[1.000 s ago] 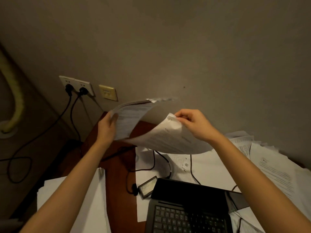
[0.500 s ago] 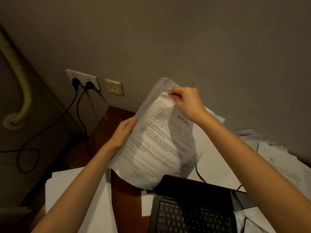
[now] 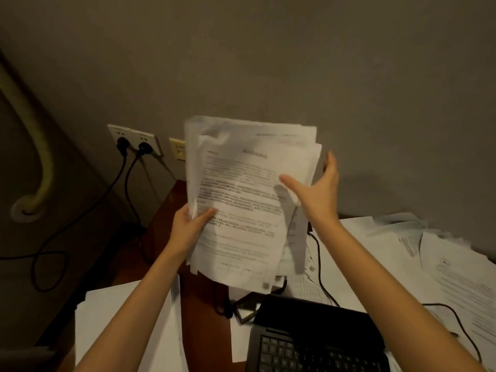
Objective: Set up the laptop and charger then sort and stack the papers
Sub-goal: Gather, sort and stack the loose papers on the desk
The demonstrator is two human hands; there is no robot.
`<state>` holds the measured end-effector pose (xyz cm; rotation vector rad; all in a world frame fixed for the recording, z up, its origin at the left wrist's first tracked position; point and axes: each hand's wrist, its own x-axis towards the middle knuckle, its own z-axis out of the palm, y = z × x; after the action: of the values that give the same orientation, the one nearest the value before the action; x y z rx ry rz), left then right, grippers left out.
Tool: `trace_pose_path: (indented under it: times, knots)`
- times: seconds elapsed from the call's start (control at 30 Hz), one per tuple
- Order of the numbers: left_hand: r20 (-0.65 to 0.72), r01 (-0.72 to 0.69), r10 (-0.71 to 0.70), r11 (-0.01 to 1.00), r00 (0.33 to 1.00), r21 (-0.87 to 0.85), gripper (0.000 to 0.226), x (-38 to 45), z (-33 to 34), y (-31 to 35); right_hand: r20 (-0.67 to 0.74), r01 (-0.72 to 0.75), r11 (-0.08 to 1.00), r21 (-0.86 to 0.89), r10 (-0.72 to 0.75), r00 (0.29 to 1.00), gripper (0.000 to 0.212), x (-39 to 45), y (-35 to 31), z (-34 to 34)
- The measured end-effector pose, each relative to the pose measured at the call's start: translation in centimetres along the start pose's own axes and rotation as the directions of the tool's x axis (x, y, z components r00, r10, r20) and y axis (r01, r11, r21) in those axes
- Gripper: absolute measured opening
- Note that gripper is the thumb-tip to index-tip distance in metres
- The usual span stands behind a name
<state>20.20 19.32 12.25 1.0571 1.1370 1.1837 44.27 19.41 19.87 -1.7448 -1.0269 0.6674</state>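
Head view: sheaf of papers [image 3: 249, 200] is held upright above the desk's [image 3: 204, 304] far left part, pinched at its lower left edge by left hand [image 3: 188, 226]. Right hand [image 3: 319, 191] is spread wide at the sheaf's right edge (contact unclear). Laptop [image 3: 316, 336] lies near, w/ loose sheets [image 3: 442, 259] at right

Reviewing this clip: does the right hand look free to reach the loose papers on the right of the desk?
Probably yes. The right hand is open, holding nothing, beside the sheaf the left hand grips. The loose papers lie uncovered below it, nothing between them.
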Motion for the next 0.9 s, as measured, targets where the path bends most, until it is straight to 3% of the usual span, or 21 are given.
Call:
trace_pose_path:
  times: [0.07,0.13,0.23,0.4,0.63,0.73,0.9]
  knots:
    - [-0.051,-0.043,0.043,0.999,0.998,-0.003,0.02,0.1,0.1,0.1,0.186,-0.151,0.976,0.158,0.121,0.975,0.102,-0.5,1.4,0.4]
    - [-0.116,-0.071,0.069,0.997,0.991,-0.012,0.017,0.4,0.2,0.2,0.371,-0.236,0.932,0.274,0.124,0.92,0.06,-0.6,2.3,1.0]
    - [-0.195,-0.088,0.091,0.996,0.977,0.026,0.016,1.1,-0.2,0.2,0.349,-0.228,0.943,0.243,0.134,0.927,0.036,-0.3,2.8,2.2]
    - [-0.242,-0.156,0.179,0.982,0.954,0.11,0.018,2.8,-1.1,0.9,0.29,-0.176,0.952,0.251,0.1,0.952,0.033,1.5,2.6,4.7]
    - [-0.29,-0.17,0.19,0.981,0.938,0.095,0.023,6.1,-1.5,0.6,0.369,-0.144,0.958,0.247,0.045,0.928,0.026,4.4,3.5,7.8]
    - [-0.278,-0.121,0.159,0.982,0.947,0.147,0.028,6.8,-2.1,-1.7,0.415,-0.179,0.958,0.224,0.072,0.907,0.041,5.0,5.1,9.1]
    - [-0.258,-0.07,0.144,0.959,0.955,0.275,0.033,7.9,-4.4,-5.2,0.522,-0.289,0.952,0.098,0.198,0.83,0.035,5.3,9.2,10.7]
